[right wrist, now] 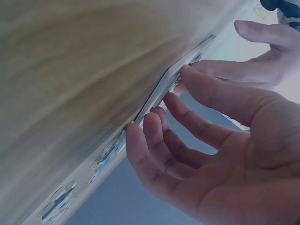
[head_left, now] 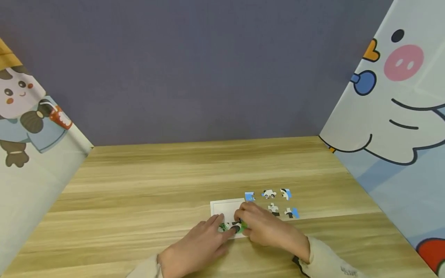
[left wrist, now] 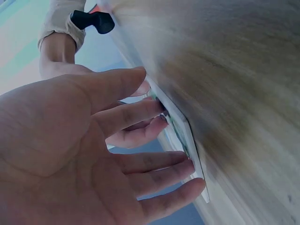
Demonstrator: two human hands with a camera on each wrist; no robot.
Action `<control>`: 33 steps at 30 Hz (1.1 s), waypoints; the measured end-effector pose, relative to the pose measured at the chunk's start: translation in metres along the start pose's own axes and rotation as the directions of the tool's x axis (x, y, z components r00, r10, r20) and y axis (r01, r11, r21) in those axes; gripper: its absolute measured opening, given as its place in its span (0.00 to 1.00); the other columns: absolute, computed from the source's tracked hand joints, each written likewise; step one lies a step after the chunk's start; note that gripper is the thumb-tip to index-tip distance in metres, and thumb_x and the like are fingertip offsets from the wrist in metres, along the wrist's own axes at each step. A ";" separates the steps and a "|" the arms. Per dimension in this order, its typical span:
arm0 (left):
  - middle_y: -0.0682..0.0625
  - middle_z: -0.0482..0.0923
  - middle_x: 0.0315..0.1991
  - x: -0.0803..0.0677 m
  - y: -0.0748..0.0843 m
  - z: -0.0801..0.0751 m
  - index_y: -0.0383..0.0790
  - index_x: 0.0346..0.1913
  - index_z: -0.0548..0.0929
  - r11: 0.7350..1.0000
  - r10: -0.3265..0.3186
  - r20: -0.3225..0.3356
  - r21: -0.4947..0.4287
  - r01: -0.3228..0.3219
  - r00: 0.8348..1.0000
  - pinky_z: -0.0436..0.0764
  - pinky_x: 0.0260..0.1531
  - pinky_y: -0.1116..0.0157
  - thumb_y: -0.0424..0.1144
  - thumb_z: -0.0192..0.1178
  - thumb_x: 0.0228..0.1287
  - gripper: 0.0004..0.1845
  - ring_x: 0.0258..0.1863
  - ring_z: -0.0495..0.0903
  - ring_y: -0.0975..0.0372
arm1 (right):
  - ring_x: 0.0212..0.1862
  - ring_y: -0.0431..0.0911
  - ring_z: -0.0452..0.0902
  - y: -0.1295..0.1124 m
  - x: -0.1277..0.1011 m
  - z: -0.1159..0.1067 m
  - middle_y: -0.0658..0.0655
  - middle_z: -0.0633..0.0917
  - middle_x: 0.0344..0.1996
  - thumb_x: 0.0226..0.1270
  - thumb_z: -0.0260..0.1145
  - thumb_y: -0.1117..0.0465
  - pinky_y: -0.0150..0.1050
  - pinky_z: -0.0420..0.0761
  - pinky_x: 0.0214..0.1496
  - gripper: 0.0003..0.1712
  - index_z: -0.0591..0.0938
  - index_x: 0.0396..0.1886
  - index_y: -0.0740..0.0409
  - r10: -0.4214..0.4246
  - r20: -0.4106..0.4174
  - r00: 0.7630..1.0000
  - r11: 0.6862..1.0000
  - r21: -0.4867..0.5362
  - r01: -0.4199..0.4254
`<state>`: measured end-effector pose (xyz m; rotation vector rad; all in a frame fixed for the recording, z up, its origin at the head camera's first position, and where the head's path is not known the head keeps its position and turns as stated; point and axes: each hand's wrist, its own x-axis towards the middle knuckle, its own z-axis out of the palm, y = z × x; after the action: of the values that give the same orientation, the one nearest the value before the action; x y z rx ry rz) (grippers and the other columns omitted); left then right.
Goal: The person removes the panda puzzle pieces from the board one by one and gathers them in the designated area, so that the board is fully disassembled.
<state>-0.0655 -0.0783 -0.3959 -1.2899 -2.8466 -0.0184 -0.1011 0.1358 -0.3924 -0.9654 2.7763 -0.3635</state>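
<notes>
A white puzzle board lies on the wooden table. Green and black puzzle pieces sit in its near part. My left hand lies flat with straight fingers touching the board's near left edge. My right hand rests over the green pieces from the right, its fingertips pressing down on them. In the left wrist view the left hand has straight fingers reaching the board. The right wrist view shows the right hand with loosely bent fingers touching the board. Neither hand grips anything.
Several loose puzzle pieces in blue, white and black lie just right of the board, also seen as loose pieces in the right wrist view. Cartoon-printed panels wall both sides, and a grey wall stands behind.
</notes>
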 end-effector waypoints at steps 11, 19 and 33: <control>0.42 0.75 0.59 -0.001 -0.001 0.001 0.54 0.65 0.79 1.000 -0.011 0.005 -0.028 0.012 1.000 0.83 0.43 0.56 0.50 0.62 0.69 0.22 0.62 0.74 0.49 | 0.42 0.38 0.70 0.000 0.002 -0.002 0.45 0.74 0.43 0.56 0.76 0.64 0.34 0.78 0.41 0.17 0.81 0.45 0.50 0.007 0.005 1.000 1.000 0.017 -0.007; 0.40 0.75 0.60 -0.003 0.000 0.006 0.54 0.65 0.80 1.000 -0.012 -0.021 -0.028 0.012 1.000 0.83 0.44 0.55 0.49 0.63 0.68 0.23 0.63 0.74 0.48 | 0.37 0.36 0.72 0.006 -0.006 -0.005 0.44 0.80 0.36 0.59 0.70 0.72 0.32 0.77 0.37 0.13 0.84 0.37 0.50 -0.074 -0.089 0.993 0.989 0.122 0.084; 0.38 0.74 0.61 -0.005 0.001 0.007 0.53 0.64 0.80 0.999 -0.021 -0.041 -0.042 0.020 0.999 0.83 0.45 0.55 0.48 0.64 0.67 0.23 0.62 0.74 0.49 | 0.32 0.32 0.74 0.036 -0.051 -0.026 0.42 0.81 0.30 0.62 0.68 0.72 0.31 0.79 0.33 0.13 0.83 0.33 0.47 -0.002 -0.145 0.989 0.947 0.319 0.049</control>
<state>-0.0613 -0.0809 -0.4027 -1.2520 -2.8394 -0.1039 -0.0890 0.1997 -0.3736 -0.9254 2.7063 -0.8910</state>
